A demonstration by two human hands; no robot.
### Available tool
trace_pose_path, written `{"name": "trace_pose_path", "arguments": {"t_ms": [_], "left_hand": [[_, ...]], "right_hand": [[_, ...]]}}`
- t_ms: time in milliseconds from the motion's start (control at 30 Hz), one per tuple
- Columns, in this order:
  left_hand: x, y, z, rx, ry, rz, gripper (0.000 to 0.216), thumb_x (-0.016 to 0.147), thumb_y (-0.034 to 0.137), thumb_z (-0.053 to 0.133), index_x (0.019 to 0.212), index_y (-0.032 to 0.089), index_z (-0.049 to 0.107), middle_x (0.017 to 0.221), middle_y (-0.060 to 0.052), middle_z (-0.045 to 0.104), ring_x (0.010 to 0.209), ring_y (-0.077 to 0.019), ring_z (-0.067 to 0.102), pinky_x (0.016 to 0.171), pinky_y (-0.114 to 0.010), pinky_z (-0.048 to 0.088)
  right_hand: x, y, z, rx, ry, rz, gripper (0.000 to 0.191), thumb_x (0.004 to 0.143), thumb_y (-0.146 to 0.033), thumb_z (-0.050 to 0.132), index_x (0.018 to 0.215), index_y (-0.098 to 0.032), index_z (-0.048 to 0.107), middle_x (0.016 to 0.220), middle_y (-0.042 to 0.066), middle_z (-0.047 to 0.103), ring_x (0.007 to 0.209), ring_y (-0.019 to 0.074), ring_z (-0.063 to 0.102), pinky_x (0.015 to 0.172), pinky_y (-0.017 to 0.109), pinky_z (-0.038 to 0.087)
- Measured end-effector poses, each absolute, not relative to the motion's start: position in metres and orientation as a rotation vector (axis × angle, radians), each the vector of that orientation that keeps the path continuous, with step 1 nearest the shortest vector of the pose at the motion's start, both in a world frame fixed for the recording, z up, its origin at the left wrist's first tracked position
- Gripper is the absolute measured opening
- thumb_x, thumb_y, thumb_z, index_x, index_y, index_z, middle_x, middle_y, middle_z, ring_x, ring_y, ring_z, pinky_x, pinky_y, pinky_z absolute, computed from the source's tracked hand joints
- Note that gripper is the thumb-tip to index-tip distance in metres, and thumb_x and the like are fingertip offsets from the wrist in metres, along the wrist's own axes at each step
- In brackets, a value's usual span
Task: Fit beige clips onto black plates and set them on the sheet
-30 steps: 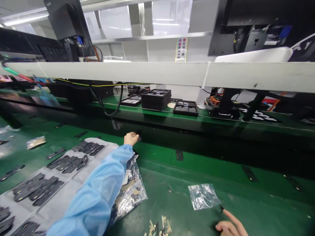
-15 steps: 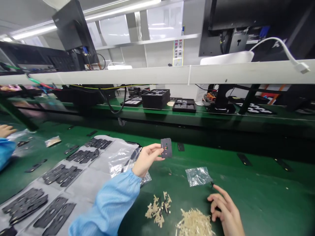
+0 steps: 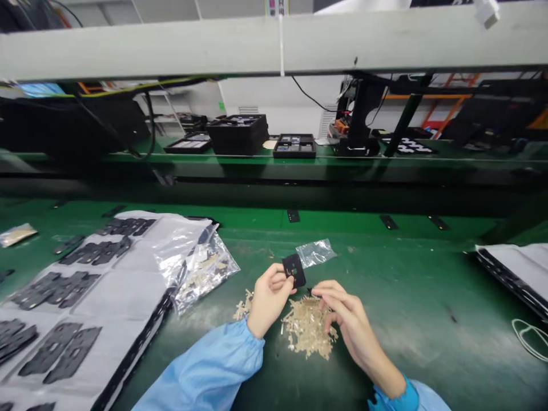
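My left hand pinches a small black flat plate with holes and holds it upright over the green mat. My right hand is curled just right of it, with thumb and forefinger pinched near the plate's lower edge; what they hold is too small to make out. Under both hands lies a heap of small beige parts. A smaller beige cluster sits left of my left hand. A small clear plastic bag lies just beyond the plate.
Grey sheets carrying rows of black plates cover the left. A clear bag of parts lies at their edge. Black trays stand on the far green conveyor. White sheets lie at right. A white beam crosses overhead.
My left hand brought the black plate back toward me, down over the beige heap. My right hand moved left and up to meet it. The view tilted downward.
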State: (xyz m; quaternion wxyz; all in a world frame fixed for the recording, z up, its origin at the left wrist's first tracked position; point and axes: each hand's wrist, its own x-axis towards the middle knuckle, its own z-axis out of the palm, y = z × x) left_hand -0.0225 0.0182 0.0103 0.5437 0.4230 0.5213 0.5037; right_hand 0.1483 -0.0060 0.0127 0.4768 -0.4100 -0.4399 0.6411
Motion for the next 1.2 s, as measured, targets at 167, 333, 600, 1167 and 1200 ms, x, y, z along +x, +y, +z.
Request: {"name": "trace_pose_path", "arguments": {"t_ms": [167,333,600,1167,1200], "left_hand": [[-0.021,0.008,0.002,1.064,1.271,1.191,0.024,0.076,0.035,0.063,0.091,0.019,0.055,0.078,-0.001,0.070,0.075,-0.0165,0.070,0.074,-0.028,0.058],[-0.024,0.004,-0.005,1.081,1.293,1.165,0.023,0.077,0.034,0.062,0.094,0.020,0.056,0.081,-0.001,0.071,0.077,-0.0169,0.069,0.074,-0.028,0.058],[-0.022,-0.003,-0.006,1.213,1.350,1.142,0.021,0.081,0.031,0.058,0.098,0.021,0.057,0.084,-0.003,0.070,0.074,-0.0166,0.068,0.062,-0.023,0.056],[-0.022,-0.005,-0.006,1.247,1.376,1.139,0.019,0.082,0.029,0.057,0.098,0.020,0.056,0.082,-0.003,0.069,0.073,-0.0159,0.066,0.062,-0.023,0.055],[-0.022,-0.005,-0.006,1.255,1.375,1.142,0.018,0.082,0.029,0.057,0.098,0.019,0.056,0.082,-0.003,0.069,0.073,-0.0156,0.066,0.062,-0.023,0.055]], "right_hand": [[0.149,-0.006,0.013,-1.094,-1.086,1.600,0.026,0.082,-0.038,0.059,0.092,-0.020,0.074,0.118,0.010,0.057,0.080,0.0193,0.058,0.042,0.020,0.049],[0.148,-0.004,0.012,-1.158,-1.069,1.609,0.029,0.080,-0.041,0.061,0.094,-0.019,0.074,0.112,0.011,0.063,0.077,0.0197,0.059,0.039,0.020,0.049],[0.147,-0.004,0.009,-1.191,-1.081,1.650,0.030,0.081,-0.040,0.060,0.100,-0.020,0.073,0.107,0.011,0.064,0.070,0.0178,0.061,0.039,0.021,0.050],[0.147,-0.003,0.010,-1.158,-0.987,1.732,0.025,0.083,-0.037,0.060,0.093,-0.019,0.074,0.114,0.011,0.061,0.067,0.0151,0.060,0.036,0.018,0.049],[0.147,-0.003,0.010,-1.154,-0.984,1.735,0.025,0.083,-0.036,0.060,0.094,-0.019,0.074,0.113,0.011,0.061,0.066,0.0146,0.059,0.035,0.018,0.049]]}}
